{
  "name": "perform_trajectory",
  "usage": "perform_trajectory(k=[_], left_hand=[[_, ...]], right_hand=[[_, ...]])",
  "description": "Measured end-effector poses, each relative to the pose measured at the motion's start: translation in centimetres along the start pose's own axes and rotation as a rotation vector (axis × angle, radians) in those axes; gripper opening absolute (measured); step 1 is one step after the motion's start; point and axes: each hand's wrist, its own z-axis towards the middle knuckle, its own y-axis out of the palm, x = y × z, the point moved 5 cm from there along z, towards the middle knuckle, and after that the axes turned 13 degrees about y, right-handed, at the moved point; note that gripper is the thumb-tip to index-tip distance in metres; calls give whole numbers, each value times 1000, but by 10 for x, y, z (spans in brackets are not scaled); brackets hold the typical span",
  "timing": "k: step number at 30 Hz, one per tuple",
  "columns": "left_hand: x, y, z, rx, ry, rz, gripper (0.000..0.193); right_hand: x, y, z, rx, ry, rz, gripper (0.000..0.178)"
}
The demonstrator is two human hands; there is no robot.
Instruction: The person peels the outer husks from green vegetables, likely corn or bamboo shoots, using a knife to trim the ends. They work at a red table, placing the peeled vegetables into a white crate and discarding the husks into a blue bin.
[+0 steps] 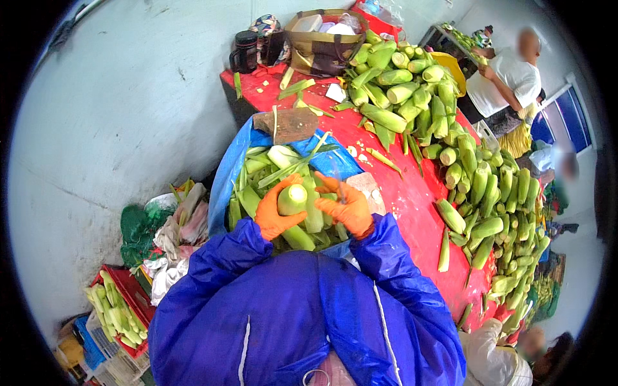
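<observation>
An ear of corn (293,199) in pale green husk, its round cut base turned up, is gripped by my left hand (275,209) in an orange glove. My right hand (347,206), gloved alike, is just right of it, thumb and forefinger pointing toward the ear and apart from it. A thin, blurred grey blade, apparently a knife (339,172), rises from its grip; the handle is hidden. Below both hands, stripped husks (257,164) fill a container lined with blue plastic sheet (223,193).
A brown wooden block (286,125) lies at the container's far rim. Unpeeled corn (479,183) is heaped along the red table (412,222). A bag (325,45) and a dark jug (244,53) stand far back. Peeled ears fill a red crate (138,302) at left. Other people (515,80) are at right.
</observation>
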Motion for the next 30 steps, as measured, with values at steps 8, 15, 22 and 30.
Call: perform_trajectory(k=[8,15,22,30], left_hand=[[-10,43,15,-293,-132,-29,86],[-29,77,27,-411,-230,-203,64],[-74,105,43,-363,-318,-268,48],[-73,124,65,-292,-384,-149,46]], right_hand=[[16,12,-7,21,89,195,63],[64,-91,-148,640,314,388,54],[166,-163,-348,1305,855,-62,47],[182,-290,-258,1285,614,-28,41]])
